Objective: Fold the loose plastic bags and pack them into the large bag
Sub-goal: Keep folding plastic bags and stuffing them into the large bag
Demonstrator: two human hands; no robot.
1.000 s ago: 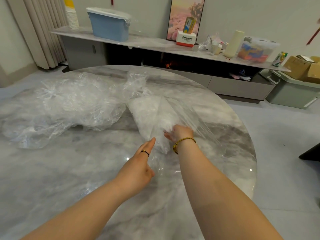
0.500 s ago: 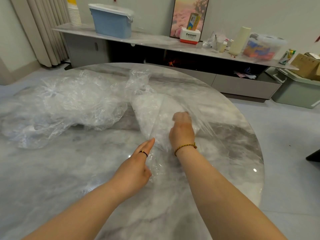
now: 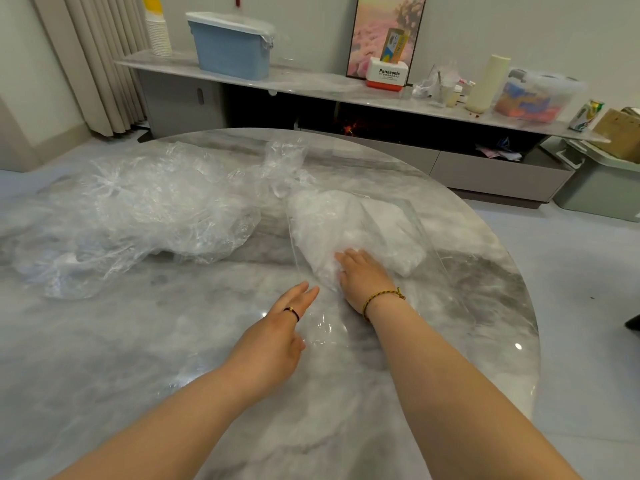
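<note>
At the left of the round marble table (image 3: 145, 348), a crumpled heap of loose plastic bags (image 3: 138, 216) was spread out, well apart from both hands, presumably kept there as the stock not yet folded. Nearer the middle, the left hand (image 3: 277, 336) was laid palm down with its fingers straight and nothing gripped. Its fingertips were rested at the near edge of some clear film, judged to be the mouth of the large bag and pinned flat so that it would not slide. Just to the right, the large bag (image 3: 412, 216) was seen lying flat on the table with a white stack of folded bags (image 3: 353, 230) inside it, set toward the far end, probably so that room was kept near the opening. The right hand (image 3: 363, 278) was spread flat against the near side of that stack, fingers extended and pressing, with nothing pinched. Whether it was inside the bag or over the film could not be told.
</note>
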